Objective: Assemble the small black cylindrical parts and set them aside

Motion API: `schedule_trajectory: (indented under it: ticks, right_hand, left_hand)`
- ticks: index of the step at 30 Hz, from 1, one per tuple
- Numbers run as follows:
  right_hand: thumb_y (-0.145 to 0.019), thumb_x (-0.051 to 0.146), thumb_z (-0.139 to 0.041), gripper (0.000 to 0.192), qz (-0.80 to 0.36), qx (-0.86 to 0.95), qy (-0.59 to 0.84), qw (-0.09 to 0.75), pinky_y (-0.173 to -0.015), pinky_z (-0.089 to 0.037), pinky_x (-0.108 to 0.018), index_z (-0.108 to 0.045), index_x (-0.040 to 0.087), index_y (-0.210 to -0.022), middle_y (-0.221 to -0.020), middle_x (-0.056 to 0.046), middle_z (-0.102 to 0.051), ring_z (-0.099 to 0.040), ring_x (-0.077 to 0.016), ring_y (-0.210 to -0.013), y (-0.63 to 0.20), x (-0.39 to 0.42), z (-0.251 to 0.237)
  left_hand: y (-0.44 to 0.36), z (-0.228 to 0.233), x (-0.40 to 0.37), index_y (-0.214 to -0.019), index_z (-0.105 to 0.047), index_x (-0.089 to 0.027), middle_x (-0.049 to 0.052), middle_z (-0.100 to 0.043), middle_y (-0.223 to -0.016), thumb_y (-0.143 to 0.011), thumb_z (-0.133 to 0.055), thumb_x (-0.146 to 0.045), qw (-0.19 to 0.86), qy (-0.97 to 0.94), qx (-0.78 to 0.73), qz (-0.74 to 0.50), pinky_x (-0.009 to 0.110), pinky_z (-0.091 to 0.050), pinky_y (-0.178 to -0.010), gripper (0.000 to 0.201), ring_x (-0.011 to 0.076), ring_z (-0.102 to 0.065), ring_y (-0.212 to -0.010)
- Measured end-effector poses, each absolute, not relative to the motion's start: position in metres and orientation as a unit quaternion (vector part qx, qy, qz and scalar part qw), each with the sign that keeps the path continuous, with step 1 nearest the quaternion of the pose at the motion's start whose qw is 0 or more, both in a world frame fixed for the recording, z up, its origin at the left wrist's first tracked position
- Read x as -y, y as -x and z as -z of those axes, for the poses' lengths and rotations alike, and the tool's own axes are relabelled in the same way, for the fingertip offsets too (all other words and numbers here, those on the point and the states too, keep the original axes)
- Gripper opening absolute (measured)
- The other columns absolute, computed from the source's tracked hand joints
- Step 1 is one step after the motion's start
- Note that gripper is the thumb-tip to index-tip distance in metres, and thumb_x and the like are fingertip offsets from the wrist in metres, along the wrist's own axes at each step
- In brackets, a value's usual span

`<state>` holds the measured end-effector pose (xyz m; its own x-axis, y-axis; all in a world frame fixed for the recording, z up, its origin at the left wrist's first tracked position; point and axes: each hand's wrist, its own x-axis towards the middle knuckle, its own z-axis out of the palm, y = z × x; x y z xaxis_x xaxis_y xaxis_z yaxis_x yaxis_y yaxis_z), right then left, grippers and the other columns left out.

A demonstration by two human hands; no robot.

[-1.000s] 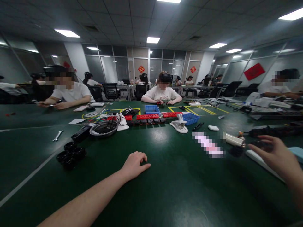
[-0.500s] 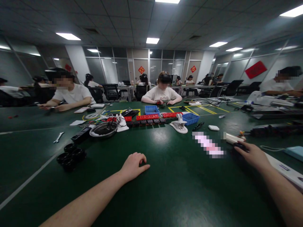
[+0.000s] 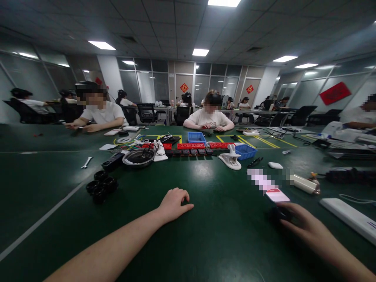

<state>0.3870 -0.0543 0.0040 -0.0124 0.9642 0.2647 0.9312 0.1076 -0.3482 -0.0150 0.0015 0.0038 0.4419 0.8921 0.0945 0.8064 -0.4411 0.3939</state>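
Observation:
My right hand (image 3: 304, 224) is at the right front, its thumb and fingers closed around a dark, rounded black piece (image 3: 282, 214). That piece is partly hidden by the fingers and blurred. My left hand (image 3: 175, 205) rests on the green table (image 3: 214, 243) near the middle, fingers loosely bent, thumb held apart, nothing in its grasp. Off to the left stands a cluster of several glossy black round pieces (image 3: 101, 186). Just beyond my right hand lies a pink-and-white card-like item (image 3: 277, 195), partly pixelated.
Farther back are a metal bowl (image 3: 139, 157), a white clip base (image 3: 230, 159), blue trays (image 3: 245, 151) and red strips (image 3: 190, 145). A wrench (image 3: 86, 163) lies left. At right are a cream cylinder (image 3: 304, 184) and a white bar (image 3: 349, 219). A co-worker (image 3: 209, 115) sits opposite.
My right hand has come nearer to me and inward with the black piece, away from the cream cylinder. My left hand keeps its pose. The whole view has shifted slightly.

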Motion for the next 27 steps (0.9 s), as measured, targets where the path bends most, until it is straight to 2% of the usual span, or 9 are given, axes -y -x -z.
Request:
schedule_trajectory:
  ticks: [3, 9, 13, 14, 16, 18, 20, 23, 27]
  right_hand:
    - [-0.069, 0.032, -0.048, 0.04, -0.121, 0.762, 0.597, 0.221, -0.082, -0.041, -0.03, -0.046, 0.021, -0.107, -0.109, -0.007, -0.052, -0.049, -0.0204, -0.1, -0.333, 0.022, -0.011]
    - [-0.069, 0.023, -0.051, 0.039, -0.017, 0.733, 0.647, 0.211, -0.082, -0.037, -0.029, -0.047, 0.015, -0.107, -0.105, -0.01, -0.053, -0.05, -0.0205, -0.095, -0.297, -0.077, -0.015]
    - [-0.067, 0.031, -0.056, 0.056, 0.044, 0.712, 0.665, 0.222, -0.08, -0.037, -0.031, -0.037, 0.013, -0.117, -0.11, -0.013, -0.049, -0.048, -0.0237, -0.099, -0.284, -0.088, -0.026]
    - [-0.067, 0.035, -0.056, 0.056, 0.072, 0.713, 0.66, 0.226, -0.079, -0.038, -0.031, -0.039, 0.013, -0.116, -0.109, -0.013, -0.05, -0.048, -0.0242, -0.098, -0.275, -0.082, -0.029]
    - [-0.073, 0.041, -0.047, 0.039, 0.115, 0.738, 0.629, 0.215, -0.075, -0.038, -0.031, -0.05, 0.014, -0.101, -0.096, -0.011, -0.056, -0.051, -0.0239, -0.091, -0.25, -0.061, -0.032]
    - [-0.08, 0.045, -0.035, 0.034, 0.073, 0.805, 0.573, 0.134, -0.062, -0.039, -0.028, -0.056, 0.018, -0.076, -0.072, -0.006, -0.06, -0.056, -0.0202, -0.071, -0.22, -0.037, -0.027]
    - [-0.083, 0.042, -0.03, 0.037, 0.008, 0.868, 0.495, 0.046, -0.054, -0.037, -0.025, -0.054, 0.02, -0.065, -0.061, -0.003, -0.059, -0.056, -0.0173, -0.058, -0.194, -0.017, -0.016]
    - [-0.085, 0.035, -0.027, 0.036, -0.006, 0.881, 0.473, 0.026, -0.053, -0.035, -0.024, -0.053, 0.02, -0.066, -0.061, -0.003, -0.06, -0.057, -0.017, -0.059, -0.177, -0.006, 0.0]
    - [-0.086, 0.032, -0.025, 0.03, -0.047, 0.872, 0.484, 0.053, -0.053, -0.034, -0.023, -0.05, 0.02, -0.073, -0.066, -0.004, -0.061, -0.057, -0.0165, -0.062, -0.182, -0.013, 0.003]
  left_hand:
    - [0.015, -0.001, -0.002, -0.076, -0.054, -0.02, 0.0, -0.051, -0.07, -0.071, -0.048, -0.049, 0.135, -0.838, -0.508, -0.146, 0.026, -0.034, -0.06, 0.031, 0.016, -0.047, -0.069]
    - [0.016, -0.003, 0.001, -0.077, -0.054, -0.02, 0.0, -0.052, -0.071, -0.071, -0.048, -0.048, 0.128, -0.84, -0.506, -0.146, 0.026, -0.034, -0.06, 0.03, 0.0162, -0.048, -0.07]
    - [0.019, -0.004, 0.0, -0.077, -0.054, -0.02, 0.0, -0.052, -0.072, -0.071, -0.049, -0.049, 0.132, -0.84, -0.502, -0.156, 0.026, -0.034, -0.06, 0.03, 0.0159, -0.048, -0.07]
    - [0.02, -0.004, 0.0, -0.077, -0.054, -0.021, 0.0, -0.052, -0.072, -0.071, -0.048, -0.049, 0.135, -0.84, -0.502, -0.158, 0.026, -0.035, -0.06, 0.03, 0.0158, -0.048, -0.07]
    - [0.021, -0.002, -0.001, -0.077, -0.054, -0.021, 0.0, -0.052, -0.072, -0.071, -0.048, -0.05, 0.136, -0.839, -0.501, -0.163, 0.026, -0.035, -0.059, 0.03, 0.0157, -0.048, -0.069]
    - [0.019, 0.001, -0.001, -0.076, -0.055, -0.021, 0.0, -0.053, -0.071, -0.07, -0.049, -0.05, 0.127, -0.839, -0.503, -0.167, 0.026, -0.035, -0.06, 0.029, 0.0161, -0.049, -0.069]
    - [0.017, 0.001, 0.001, -0.075, -0.055, -0.021, 0.0, -0.054, -0.071, -0.07, -0.05, -0.048, 0.109, -0.84, -0.505, -0.167, 0.027, -0.036, -0.062, 0.028, 0.0169, -0.049, -0.071]
    - [0.018, -0.013, 0.002, -0.08, -0.056, -0.021, 0.002, -0.056, -0.08, -0.068, -0.053, -0.047, 0.081, -0.846, -0.509, -0.136, 0.028, -0.038, -0.066, 0.029, 0.019, -0.05, -0.079]
    - [0.054, -0.064, 0.001, -0.092, -0.056, -0.022, 0.005, -0.056, -0.095, -0.061, -0.051, -0.06, 0.063, -0.81, -0.575, -0.1, 0.03, -0.039, -0.067, 0.05, 0.0228, -0.051, -0.085]
